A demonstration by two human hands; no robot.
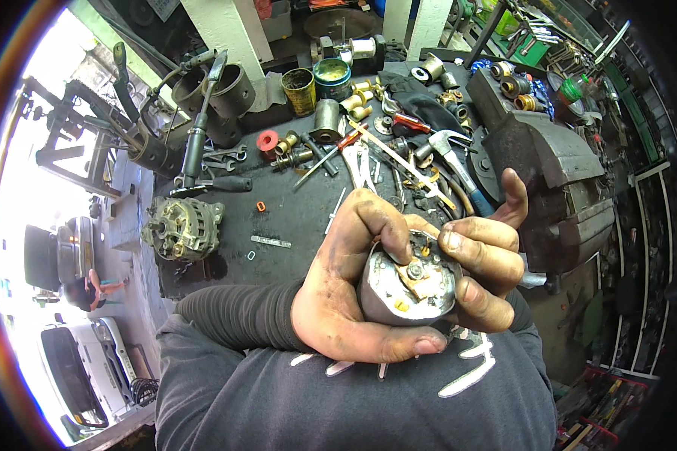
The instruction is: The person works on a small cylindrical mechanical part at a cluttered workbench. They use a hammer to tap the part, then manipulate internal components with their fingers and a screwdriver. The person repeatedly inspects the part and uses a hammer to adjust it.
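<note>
In front of my chest my left hand (pixel 346 293) is closed around a round metal part (pixel 391 286), a short dark cylinder. Its pale end face tilts up and carries a bolt, a small copper-coloured plate and yellowish spots. My left index finger bends onto that face and the thumb lies along its near side. From the right, the curled fingers of my right hand (pixel 493 255) hold the rim, while one finger sticks up away from it. The right palm is hidden. Left of my hands, an alternator (pixel 184 229) rests on the dark workbench (pixel 278 267).
A claw hammer (pixel 451 158), screwdrivers and spanners (pixel 224 155) lie on the bench's far part. Tins (pixel 299 92), metal cylinders and brass-coloured parts crowd behind them. A large bench vise (pixel 557 173) stands to the right. Beyond the bench at left are vehicles and a person (pixel 90 292).
</note>
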